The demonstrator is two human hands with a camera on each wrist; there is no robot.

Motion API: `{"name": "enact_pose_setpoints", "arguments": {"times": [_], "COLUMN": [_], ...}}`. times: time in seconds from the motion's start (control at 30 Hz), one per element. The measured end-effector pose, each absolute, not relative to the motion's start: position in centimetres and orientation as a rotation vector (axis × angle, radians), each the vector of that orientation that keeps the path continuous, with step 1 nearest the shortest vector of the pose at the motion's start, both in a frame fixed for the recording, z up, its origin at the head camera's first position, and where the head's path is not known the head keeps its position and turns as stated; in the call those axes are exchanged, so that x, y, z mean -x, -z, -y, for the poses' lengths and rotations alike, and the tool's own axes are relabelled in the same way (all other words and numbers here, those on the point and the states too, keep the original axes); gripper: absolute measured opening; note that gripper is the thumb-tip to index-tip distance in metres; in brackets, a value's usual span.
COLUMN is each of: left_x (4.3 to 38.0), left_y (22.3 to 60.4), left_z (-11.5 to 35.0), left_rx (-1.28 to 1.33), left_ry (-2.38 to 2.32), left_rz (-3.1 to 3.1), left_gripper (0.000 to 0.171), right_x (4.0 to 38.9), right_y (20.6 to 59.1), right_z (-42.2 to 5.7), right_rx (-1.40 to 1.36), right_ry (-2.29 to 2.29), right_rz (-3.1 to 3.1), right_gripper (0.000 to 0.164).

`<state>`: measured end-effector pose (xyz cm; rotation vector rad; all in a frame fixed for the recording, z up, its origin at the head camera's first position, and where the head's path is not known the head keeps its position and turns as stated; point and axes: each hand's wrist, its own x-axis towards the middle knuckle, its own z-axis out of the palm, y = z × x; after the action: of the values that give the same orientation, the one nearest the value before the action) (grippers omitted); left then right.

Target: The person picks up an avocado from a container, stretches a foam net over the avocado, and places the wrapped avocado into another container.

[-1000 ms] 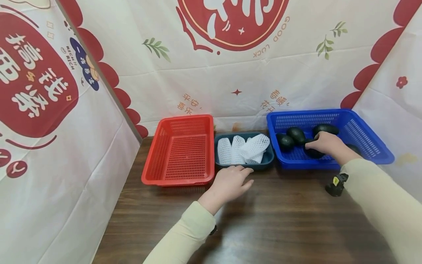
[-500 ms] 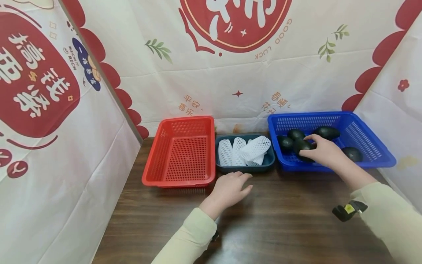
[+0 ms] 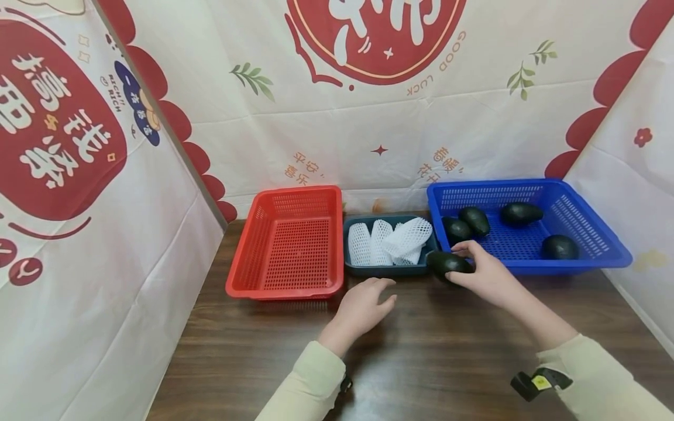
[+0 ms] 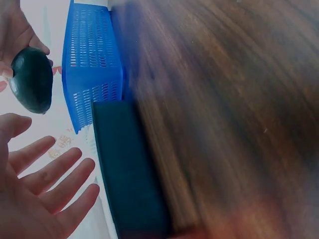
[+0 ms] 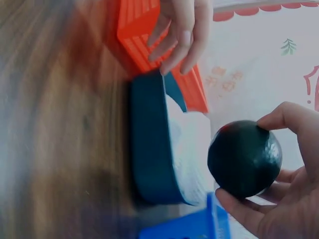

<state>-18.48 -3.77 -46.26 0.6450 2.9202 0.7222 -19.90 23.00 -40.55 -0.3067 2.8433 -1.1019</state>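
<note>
On the bench (image 3: 421,351), 3 containers stand in a row: a basket (image 3: 286,242) left, a tray (image 3: 389,269) of foam nets (image 3: 389,241) in the middle, another basket (image 3: 595,234) right holding 4 avocados (image 3: 476,221).

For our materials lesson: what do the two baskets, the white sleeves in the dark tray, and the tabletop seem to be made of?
Red basket and blue basket: likely moulded plastic, glossy, with perforated grid walls. White sleeves: probably soft foam netting, matte, with an open diamond mesh. Dark tray: apparently smooth plastic. Tabletop: dark wood grain with a slight sheen, possibly laminate.
</note>
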Motion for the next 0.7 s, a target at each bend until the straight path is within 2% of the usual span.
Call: {"name": "enact_pose_setpoints", "arguments": {"times": [0.37,0.57,0.7], "left_x": [18.8,18.6,18.5], "left_y": [48.6,49.7,50.3], "left_z": [3.8,3.7,3.6], "left_rx": [-0.340,-0.282,-0.258], "left_ry": [-1.411,-1.637,-1.706], "left_rz": [-2.565,-2.433,-2.398], "left_gripper": [0.052,0.057,0.052], "right_x": [18.5,18.1,18.2], "right_y": [45.0,47.0,48.0], "right_z": [-20.4,-19.2,-18.5], "right_rx": [0.415,0.442,0.370], "right_ry": [1.520,1.588,1.669], "right_rz": [-2.617,-2.552,-2.509], "right_gripper": [0.045,0.047,0.051]}}
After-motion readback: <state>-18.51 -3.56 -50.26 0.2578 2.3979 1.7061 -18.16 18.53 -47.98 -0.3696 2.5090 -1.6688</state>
